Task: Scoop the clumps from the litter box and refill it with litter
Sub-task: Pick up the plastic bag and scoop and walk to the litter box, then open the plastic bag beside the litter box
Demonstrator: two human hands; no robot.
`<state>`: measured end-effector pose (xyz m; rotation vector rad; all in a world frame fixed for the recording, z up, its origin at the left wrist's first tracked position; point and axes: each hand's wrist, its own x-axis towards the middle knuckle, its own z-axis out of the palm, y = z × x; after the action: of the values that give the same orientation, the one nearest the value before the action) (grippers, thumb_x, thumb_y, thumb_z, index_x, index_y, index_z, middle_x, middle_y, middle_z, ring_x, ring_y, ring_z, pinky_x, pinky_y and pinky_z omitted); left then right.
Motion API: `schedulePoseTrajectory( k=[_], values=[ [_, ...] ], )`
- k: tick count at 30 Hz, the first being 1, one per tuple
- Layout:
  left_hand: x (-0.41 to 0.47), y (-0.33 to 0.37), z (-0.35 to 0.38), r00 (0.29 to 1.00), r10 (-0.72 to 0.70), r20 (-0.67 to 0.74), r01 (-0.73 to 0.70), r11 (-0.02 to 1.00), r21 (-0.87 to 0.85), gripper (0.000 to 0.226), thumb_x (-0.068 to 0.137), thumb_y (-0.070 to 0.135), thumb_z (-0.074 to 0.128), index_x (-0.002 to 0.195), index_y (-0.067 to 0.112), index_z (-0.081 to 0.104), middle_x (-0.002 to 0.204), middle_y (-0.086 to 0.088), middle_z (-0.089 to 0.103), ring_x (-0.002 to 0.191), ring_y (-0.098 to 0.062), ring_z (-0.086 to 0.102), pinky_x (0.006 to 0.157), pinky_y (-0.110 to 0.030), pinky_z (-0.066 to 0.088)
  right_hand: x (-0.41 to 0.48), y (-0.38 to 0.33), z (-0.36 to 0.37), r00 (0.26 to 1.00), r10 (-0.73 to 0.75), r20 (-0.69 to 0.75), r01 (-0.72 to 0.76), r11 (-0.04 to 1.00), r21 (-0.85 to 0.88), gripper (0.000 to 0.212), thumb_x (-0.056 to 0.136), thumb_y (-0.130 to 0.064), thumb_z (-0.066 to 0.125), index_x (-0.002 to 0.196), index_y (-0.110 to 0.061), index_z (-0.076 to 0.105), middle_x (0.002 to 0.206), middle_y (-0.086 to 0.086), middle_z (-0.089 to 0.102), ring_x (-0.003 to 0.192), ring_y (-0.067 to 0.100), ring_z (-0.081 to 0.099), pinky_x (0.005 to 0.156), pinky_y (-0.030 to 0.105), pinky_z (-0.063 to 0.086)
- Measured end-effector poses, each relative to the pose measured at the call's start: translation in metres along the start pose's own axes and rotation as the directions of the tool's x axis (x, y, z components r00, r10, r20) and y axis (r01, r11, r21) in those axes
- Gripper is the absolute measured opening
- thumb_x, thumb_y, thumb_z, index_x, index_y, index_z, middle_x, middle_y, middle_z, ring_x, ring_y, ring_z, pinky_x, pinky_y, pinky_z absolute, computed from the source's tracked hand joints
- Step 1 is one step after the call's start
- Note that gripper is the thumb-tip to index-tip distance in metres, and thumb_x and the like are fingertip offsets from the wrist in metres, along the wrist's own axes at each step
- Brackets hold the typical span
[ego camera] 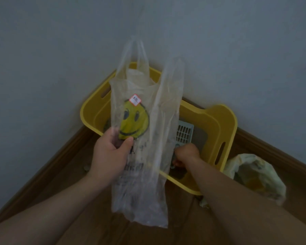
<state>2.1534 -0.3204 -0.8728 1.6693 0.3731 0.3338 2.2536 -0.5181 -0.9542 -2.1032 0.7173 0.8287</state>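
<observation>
Yellow box (219, 121) on the floor (60, 174), set into the wall (42, 50) corner, with a blue slotted scoop (184, 132) inside, its handle gripped in the curled right hand (186, 152). Over the box's near side, a clear smiley bag (143, 174) pinched between thumb and fingers of the left hand (111, 152). Just right of the box, a crumpled second bag (254, 175).

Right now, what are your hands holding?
Left hand: pinches the plastic bag.
Right hand: grips the scoop by its handle.

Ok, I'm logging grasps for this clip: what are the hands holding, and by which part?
The left hand pinches the clear plastic bag at its side edge, by the smiley print. The right hand grips the pale blue scoop by its handle.
</observation>
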Motion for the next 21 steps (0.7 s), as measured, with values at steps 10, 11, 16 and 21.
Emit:
schedulePoseTrajectory(
  k=[10,11,16,21],
  values=[
    [-0.014,0.015,-0.016,0.994,0.068,0.091,-0.066,0.998,-0.022,0.016,0.085,0.004,0.067,0.09,0.019,0.066,0.072,0.009,0.07,0.06,0.002,0.059,0.057,-0.014,0.046,-0.108,-0.04,-0.046,0.869,-0.495,-0.019,0.491,0.867,-0.085,0.014,0.098,-0.033,0.057,0.101,-0.02,0.062,0.081,0.001,0.074,0.062,0.014,0.072,0.061,0.032,0.061],
    [-0.018,0.017,-0.019,0.992,0.07,0.101,-0.068,0.997,-0.025,0.018,0.087,0.001,0.066,0.089,0.019,0.065,0.066,0.009,0.067,0.054,0.003,0.055,0.053,-0.014,0.044,-0.123,-0.047,-0.052,0.845,-0.535,-0.021,0.531,0.843,-0.087,0.015,0.099,-0.033,0.055,0.1,-0.02,0.062,0.083,0.0,0.073,0.063,0.014,0.072,0.061,0.031,0.061],
    [-0.03,0.032,-0.036,0.986,0.087,0.143,-0.082,0.996,-0.041,0.026,0.088,-0.007,0.063,0.095,0.018,0.066,0.07,0.016,0.068,0.057,0.01,0.056,0.056,-0.009,0.043,-0.172,-0.076,-0.07,0.803,-0.596,0.005,0.593,0.799,0.101,0.031,0.1,-0.04,0.051,0.094,-0.012,0.064,0.088,0.01,0.073,0.059,0.019,0.07,0.059,0.034,0.058],
    [-0.043,0.047,-0.063,0.99,0.085,0.109,-0.079,0.995,-0.058,0.024,0.084,0.002,0.065,0.102,0.018,0.067,0.098,0.011,0.075,0.091,-0.001,0.067,0.081,-0.018,0.05,-0.193,-0.098,-0.051,0.735,-0.678,0.004,0.674,0.731,0.104,0.04,0.093,-0.05,0.059,0.094,-0.01,0.065,0.085,0.007,0.072,0.055,0.015,0.066,0.052,0.027,0.052]
  ],
)
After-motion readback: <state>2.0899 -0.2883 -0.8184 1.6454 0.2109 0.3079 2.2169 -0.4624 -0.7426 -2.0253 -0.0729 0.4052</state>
